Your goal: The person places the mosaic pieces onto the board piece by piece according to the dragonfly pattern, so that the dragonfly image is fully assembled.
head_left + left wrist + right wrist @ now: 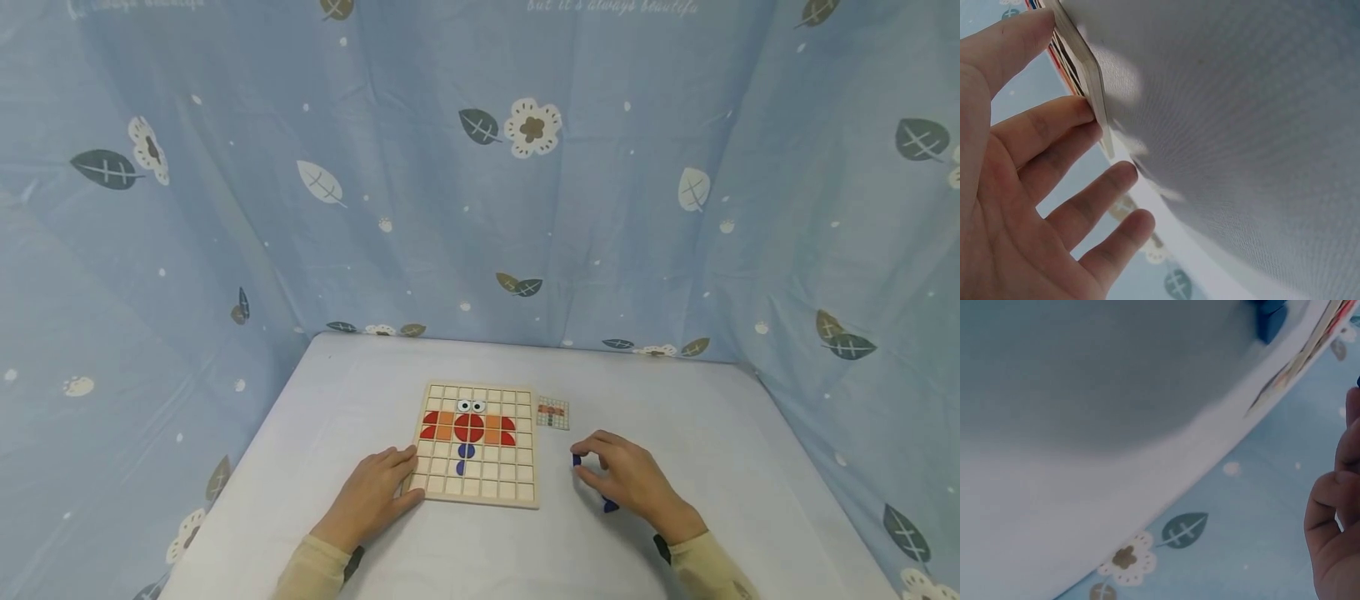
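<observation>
A square wooden grid board carries a pattern of red, orange and blue pieces with two round eye pieces near its top. My left hand rests against its near left corner. In the left wrist view, the thumb and two fingers touch the board's edge; the other two fingers are off it. Right of the board, my right hand pinches a small blue piece between thumb and fingertips above the table. More blue lies on the table by that hand, partly hidden under it.
A small pattern card with a matching grid lies against the board's right side. White cloth covers the table. A blue curtain printed with leaves and flowers encloses the back and both sides.
</observation>
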Motion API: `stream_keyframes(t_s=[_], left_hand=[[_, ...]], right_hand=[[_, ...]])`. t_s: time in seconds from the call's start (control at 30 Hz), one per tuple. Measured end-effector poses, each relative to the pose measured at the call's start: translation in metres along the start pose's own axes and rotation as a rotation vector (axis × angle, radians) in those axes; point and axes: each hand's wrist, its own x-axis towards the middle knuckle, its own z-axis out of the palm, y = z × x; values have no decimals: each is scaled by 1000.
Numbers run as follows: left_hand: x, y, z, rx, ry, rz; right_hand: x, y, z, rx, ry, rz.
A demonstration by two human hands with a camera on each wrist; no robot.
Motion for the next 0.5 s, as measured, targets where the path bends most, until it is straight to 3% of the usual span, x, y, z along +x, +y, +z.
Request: stream_keyframes(t_s=[0.5], left_hand=[[1, 0, 0, 13, -16, -10]], right_hand=[[25, -35, 20, 77, 149, -74]])
